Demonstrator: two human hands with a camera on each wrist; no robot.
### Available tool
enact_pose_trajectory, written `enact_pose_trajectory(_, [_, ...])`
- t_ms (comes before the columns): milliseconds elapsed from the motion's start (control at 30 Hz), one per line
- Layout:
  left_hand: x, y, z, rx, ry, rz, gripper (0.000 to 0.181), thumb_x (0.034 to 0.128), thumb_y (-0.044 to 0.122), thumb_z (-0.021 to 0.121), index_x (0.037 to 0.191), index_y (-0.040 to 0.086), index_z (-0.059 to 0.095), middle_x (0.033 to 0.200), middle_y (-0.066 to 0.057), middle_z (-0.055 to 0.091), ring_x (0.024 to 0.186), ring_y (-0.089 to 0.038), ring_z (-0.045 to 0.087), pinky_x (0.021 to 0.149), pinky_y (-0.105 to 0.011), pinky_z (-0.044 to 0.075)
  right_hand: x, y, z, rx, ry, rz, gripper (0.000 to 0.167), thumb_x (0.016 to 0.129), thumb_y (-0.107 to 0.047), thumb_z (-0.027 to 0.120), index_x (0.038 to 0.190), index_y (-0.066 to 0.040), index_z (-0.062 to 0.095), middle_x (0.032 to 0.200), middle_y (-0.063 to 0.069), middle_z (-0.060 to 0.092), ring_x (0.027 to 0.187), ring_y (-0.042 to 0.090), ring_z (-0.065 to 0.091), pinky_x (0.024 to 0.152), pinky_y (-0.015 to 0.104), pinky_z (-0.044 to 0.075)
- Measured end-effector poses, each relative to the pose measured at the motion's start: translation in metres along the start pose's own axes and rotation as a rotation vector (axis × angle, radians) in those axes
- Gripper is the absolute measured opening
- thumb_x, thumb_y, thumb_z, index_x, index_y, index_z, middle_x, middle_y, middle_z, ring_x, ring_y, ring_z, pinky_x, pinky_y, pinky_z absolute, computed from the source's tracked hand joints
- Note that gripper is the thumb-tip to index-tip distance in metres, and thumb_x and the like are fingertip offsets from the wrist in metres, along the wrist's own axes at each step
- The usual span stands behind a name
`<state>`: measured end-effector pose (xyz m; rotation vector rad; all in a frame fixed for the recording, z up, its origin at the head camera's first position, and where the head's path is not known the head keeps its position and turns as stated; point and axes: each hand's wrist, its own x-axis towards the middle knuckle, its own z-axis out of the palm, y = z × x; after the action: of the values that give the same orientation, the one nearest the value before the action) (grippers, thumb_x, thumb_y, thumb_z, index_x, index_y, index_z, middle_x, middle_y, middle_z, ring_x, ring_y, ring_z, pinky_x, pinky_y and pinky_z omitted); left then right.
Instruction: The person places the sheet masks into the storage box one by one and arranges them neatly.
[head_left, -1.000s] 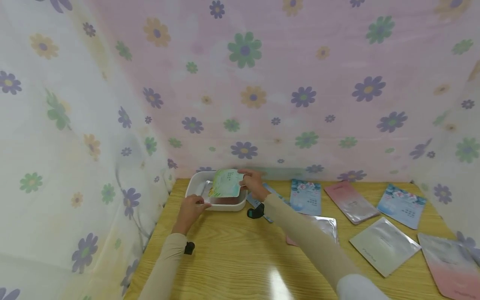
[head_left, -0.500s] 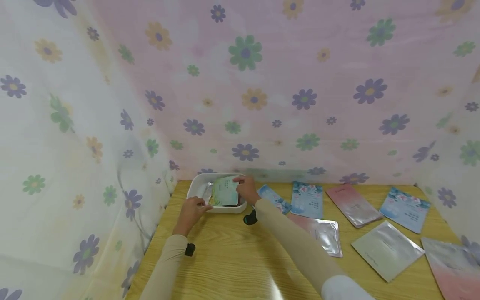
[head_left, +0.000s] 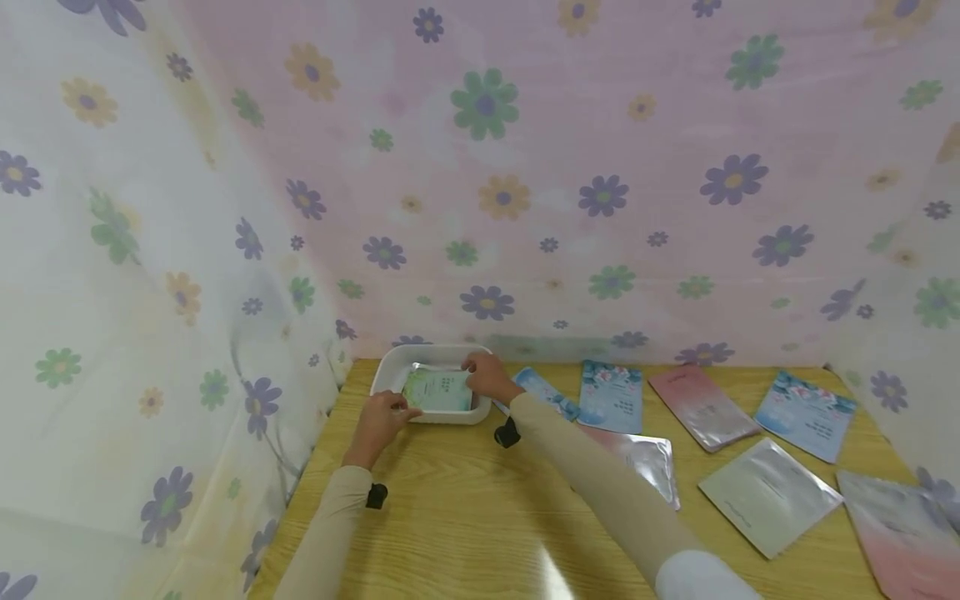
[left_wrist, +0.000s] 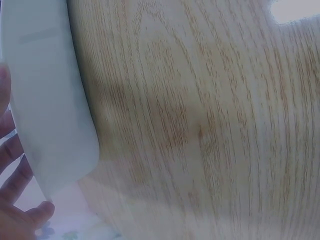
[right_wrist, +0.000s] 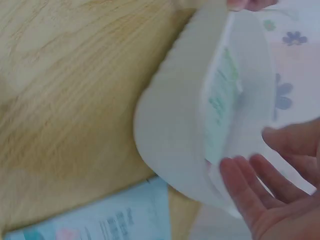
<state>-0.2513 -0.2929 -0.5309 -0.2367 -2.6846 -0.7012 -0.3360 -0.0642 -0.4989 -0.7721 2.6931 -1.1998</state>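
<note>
A white plastic bin (head_left: 386, 371) stands at the back left of the wooden table. Inside it lies a green face mask sachet (head_left: 438, 390), with silvery wrapping showing behind it. My left hand (head_left: 381, 425) holds the bin's front left rim; in the left wrist view its fingers (left_wrist: 15, 177) reach over the rim. My right hand (head_left: 491, 377) is over the bin's right end. In the right wrist view its thumb stands apart from the fingers (right_wrist: 240, 185), whose tips are at the right edge of the green sachet. Whether they touch it I cannot tell.
Right of the bin lie blue flowered sachets (head_left: 611, 396), a pink and silver sachet (head_left: 703, 407), a pale square sachet (head_left: 770, 497) and a large pink-grey one (head_left: 903, 529). Another pink-silver sachet (head_left: 652, 462) is partly under my right arm. Flowered cloth (head_left: 487, 208) walls the back and sides.
The green sachet has gone down from my right hand's grip into the bin and now lies flatter and turned. My right hand has let go of it. The left hand has stayed at the rim.
</note>
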Motion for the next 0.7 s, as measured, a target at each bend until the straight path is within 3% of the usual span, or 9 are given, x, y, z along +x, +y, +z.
enact_pose_trajectory(200, [-0.001, 0.003, -0.002, -0.012, -0.014, -0.005, 0.027, 0.0733, 0.027, 0.082, 0.066, 0.008, 0.064, 0.068, -0.004, 0.058, 0.059, -0.017, 0.047, 0.059, -0.035, 0.042, -0.015, -0.007, -0.033, 0.162, -0.142, 0.087, 0.02, 0.082, 0.006, 0.058, 0.101, 0.003, 0.064, 0.105, 0.021, 0.063, 0.081, 0.03, 0.061, 0.059, 0.04, 0.051])
enact_pose_trajectory(367, [-0.001, 0.003, -0.003, -0.002, -0.028, -0.001, 0.028, 0.0738, 0.026, 0.082, 0.066, 0.008, 0.062, 0.068, -0.004, 0.057, 0.06, -0.018, 0.047, 0.059, -0.035, 0.041, -0.026, -0.006, -0.057, 0.171, -0.203, 0.117, 0.018, 0.086, 0.0, 0.06, 0.103, 0.0, 0.065, 0.103, 0.016, 0.065, 0.079, 0.024, 0.062, 0.06, 0.04, 0.052])
enact_pose_trajectory(567, [-0.002, 0.002, -0.003, -0.003, -0.007, 0.063, 0.029, 0.0728, 0.024, 0.083, 0.067, 0.007, 0.06, 0.067, -0.003, 0.054, 0.058, -0.017, 0.045, 0.057, -0.036, 0.041, -0.041, -0.004, -0.083, 0.169, -0.227, 0.114, 0.019, 0.088, -0.003, 0.061, 0.106, -0.002, 0.066, 0.1, 0.014, 0.066, 0.084, 0.034, 0.063, 0.064, 0.041, 0.053])
enact_pose_trajectory(700, [-0.003, 0.002, -0.003, -0.006, -0.014, 0.094, 0.028, 0.0736, 0.023, 0.082, 0.068, 0.007, 0.06, 0.067, -0.003, 0.053, 0.058, -0.016, 0.044, 0.057, -0.035, 0.04, -0.054, -0.005, -0.1, 0.163, -0.262, 0.088, 0.022, 0.09, -0.004, 0.059, 0.111, 0.0, 0.064, 0.102, 0.015, 0.065, 0.08, 0.028, 0.063, 0.067, 0.044, 0.053])
